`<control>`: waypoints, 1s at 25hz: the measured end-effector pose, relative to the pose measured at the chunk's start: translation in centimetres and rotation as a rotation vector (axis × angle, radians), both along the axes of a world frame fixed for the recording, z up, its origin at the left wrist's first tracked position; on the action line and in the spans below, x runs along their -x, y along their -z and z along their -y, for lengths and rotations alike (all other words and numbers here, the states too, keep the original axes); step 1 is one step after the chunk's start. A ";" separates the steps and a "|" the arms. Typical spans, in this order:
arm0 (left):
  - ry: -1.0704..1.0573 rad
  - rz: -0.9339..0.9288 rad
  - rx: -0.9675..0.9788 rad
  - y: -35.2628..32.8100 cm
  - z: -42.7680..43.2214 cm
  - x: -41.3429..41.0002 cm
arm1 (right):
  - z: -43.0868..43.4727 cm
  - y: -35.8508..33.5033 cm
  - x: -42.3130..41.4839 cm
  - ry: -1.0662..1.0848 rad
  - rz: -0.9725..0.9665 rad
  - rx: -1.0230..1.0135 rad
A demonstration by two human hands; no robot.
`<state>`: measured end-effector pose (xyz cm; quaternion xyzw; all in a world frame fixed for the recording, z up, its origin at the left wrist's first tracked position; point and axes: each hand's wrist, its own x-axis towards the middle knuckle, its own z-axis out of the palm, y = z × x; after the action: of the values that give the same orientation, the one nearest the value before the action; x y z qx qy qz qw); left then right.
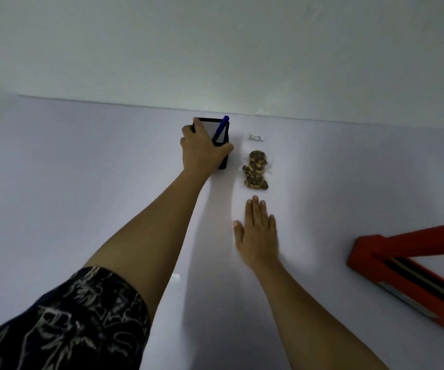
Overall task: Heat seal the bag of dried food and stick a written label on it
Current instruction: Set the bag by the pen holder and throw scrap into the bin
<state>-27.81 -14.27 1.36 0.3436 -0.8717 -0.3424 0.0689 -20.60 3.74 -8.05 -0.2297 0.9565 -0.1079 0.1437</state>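
A clear bag of brown dried food lies on the white table, past the middle. A small white label with dark writing sits just beyond the bag's far end. Left of the bag stands a black mesh pen holder with a blue pen leaning in it. My left hand wraps around the holder's near side. Flat on the table, palm down with fingers together, rests my right hand, just short of the bag and apart from it.
A red heat sealer with its arm raised lies at the right edge, partly out of frame. A pale wall rises behind the table's far edge. My dark patterned sleeve fills the lower left.
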 end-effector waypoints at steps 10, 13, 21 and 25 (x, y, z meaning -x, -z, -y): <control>0.007 0.068 0.077 0.7 2.3 8.1 | 0.1 1.0 -0.3 0.065 -0.123 0.025; 0.006 0.081 0.085 1.0 2.4 8.6 | 0.0 1.1 -0.3 0.056 -0.138 0.023; 0.010 0.005 0.073 -1.2 1.5 4.1 | -0.1 0.6 -0.7 0.001 -0.055 0.014; 0.037 -0.007 0.066 0.7 -0.8 -4.5 | 0.5 -0.5 -3.0 -0.080 -0.030 -0.061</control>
<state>-23.30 -13.50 0.68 0.3236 -0.8886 -0.3158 0.0767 -17.64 3.19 -7.53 -0.2646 0.9516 -0.0692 0.1402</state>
